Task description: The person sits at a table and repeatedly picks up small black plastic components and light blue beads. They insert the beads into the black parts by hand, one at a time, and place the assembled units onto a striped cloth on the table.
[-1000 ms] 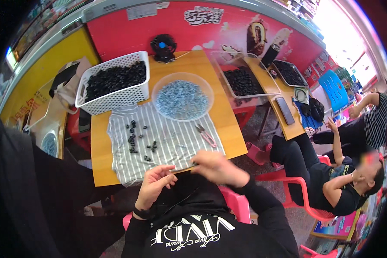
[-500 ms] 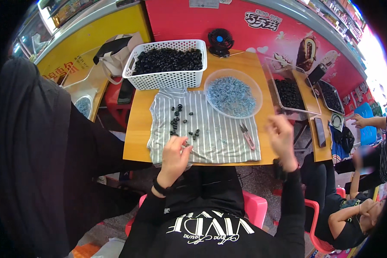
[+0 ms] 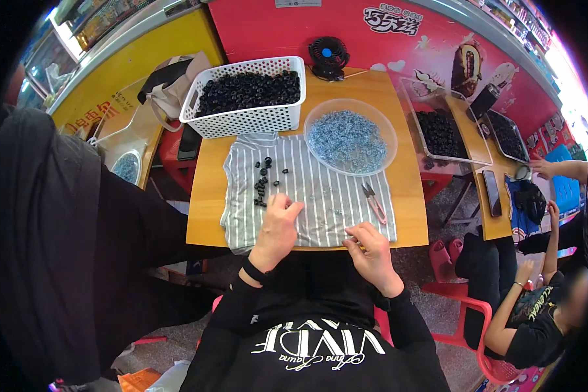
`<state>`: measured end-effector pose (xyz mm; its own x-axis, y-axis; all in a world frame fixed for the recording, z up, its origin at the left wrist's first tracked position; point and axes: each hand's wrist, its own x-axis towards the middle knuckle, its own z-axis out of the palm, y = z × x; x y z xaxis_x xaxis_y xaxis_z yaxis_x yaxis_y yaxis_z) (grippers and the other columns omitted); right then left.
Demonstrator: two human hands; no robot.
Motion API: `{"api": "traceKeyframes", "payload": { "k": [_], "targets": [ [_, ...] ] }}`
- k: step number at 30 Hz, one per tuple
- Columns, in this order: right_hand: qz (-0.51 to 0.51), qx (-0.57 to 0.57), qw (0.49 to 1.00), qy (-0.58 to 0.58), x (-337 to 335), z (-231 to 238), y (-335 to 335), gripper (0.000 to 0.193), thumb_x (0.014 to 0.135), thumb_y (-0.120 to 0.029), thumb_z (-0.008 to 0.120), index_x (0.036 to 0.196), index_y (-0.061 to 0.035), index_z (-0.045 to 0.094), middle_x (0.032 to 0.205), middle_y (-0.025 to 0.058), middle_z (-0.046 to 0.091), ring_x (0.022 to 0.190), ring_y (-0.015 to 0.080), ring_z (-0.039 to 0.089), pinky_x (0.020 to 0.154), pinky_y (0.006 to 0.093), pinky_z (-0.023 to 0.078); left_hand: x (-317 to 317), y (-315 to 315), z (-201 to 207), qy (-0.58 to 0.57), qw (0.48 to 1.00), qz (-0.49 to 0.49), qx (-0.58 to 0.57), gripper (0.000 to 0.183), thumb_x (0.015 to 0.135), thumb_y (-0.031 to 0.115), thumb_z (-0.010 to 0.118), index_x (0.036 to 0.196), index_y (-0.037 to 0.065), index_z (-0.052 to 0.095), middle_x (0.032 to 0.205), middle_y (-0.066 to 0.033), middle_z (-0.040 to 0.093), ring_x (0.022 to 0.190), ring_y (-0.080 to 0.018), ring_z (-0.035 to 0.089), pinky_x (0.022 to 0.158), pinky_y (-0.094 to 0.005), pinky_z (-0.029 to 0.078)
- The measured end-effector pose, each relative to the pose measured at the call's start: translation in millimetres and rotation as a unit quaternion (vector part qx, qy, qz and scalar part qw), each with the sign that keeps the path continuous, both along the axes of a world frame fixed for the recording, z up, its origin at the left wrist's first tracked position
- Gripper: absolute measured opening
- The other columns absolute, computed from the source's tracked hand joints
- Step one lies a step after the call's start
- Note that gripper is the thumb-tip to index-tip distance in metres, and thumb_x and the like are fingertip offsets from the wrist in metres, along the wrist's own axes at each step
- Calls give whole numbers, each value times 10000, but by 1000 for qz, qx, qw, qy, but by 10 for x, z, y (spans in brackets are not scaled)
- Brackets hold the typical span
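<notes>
Left hand: the left hand (image 3: 276,230) is bent down over the cloth, its fingertips at the near end of the black pieces; whether it grips one cannot be told, as the fingers hide the spot. Half a second ago it lay a little lower and further left, with a small group of pieces showing beside it; now it covers that place.
Right hand: the right hand (image 3: 372,256) was blurred out past the cloth's right side; it has come in to the near edge, thumb and forefinger almost meeting. Whether anything is pinched there is too small to tell.
Loose black pieces: the loose black pieces (image 3: 264,172) stand in a rough column left of the cloth's middle, a few just beside it, placed as before.
Clear bits: some clear bits (image 3: 336,211) lie between the hands and the bowl.
Cloth: the striped cloth (image 3: 240,202) lies spread on the table (image 3: 206,222), unmoved.
Snips: the pink-handled snips (image 3: 378,210) rest at its right, unchanged.
Containers: the white basket (image 3: 255,121) of black pieces and the bowl (image 3: 391,132) of bluish bits keep their places.
Co-worker: a standing person's hand (image 3: 543,168) now reaches nearer the side table (image 3: 497,228).
</notes>
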<state>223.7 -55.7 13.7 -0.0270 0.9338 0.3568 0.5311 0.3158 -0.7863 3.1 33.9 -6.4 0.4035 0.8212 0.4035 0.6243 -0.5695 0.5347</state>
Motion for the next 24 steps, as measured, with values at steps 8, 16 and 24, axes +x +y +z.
{"api": "traceKeyframes", "payload": {
  "k": [8,16,24],
  "targets": [
    [2,8,1000,23,7,-166,54,169,808,45,696,965,21,640,842,132,587,660,247,617,580,328,477,-91,-32,392,31,999,-13,5,350,808,-11,642,1155,33,650,1143,-176,581,1051,-376,546,936,-415,451],
    [-24,37,999,32,11,-321,107,115,813,8,690,918,-13,646,806,129,599,686,321,621,590,387,481,-629,816,432,101,993,48,-27,407,796,70,689,1193,18,611,1010,-244,615,975,-436,577,853,-494,476],
    [-30,86,996,-25,72,-378,107,105,812,-67,664,890,-54,594,822,120,535,733,333,602,600,437,472,-554,1295,23,203,976,45,-58,448,716,66,723,1156,26,648,1055,-291,593,944,-470,586,824,-504,493]
  ]
}}
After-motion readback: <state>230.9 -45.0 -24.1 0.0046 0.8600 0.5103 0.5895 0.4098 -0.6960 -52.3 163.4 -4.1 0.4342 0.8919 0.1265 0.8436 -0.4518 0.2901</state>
